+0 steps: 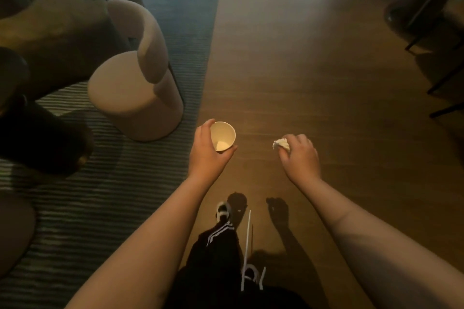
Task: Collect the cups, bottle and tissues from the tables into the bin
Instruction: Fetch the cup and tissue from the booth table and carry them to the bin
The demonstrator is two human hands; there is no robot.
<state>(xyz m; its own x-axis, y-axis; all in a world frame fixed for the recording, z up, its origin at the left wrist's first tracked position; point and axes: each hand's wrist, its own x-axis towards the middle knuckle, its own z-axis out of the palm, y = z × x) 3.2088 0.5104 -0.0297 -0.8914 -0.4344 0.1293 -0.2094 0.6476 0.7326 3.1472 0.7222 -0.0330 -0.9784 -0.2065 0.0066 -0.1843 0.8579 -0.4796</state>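
your left hand grips paper cup, frame centre; your right hand clutches crumpled tissue, right of centre. both collected, undeposited; bin, bottle, tables not in view.

Paper cup: matt cream, smooth inside. Tissue: white, crumpled soft paper. Floor: wood-look planks with a slight sheen; rug at left: ribbed woven cloth; stool: matt upholstery.
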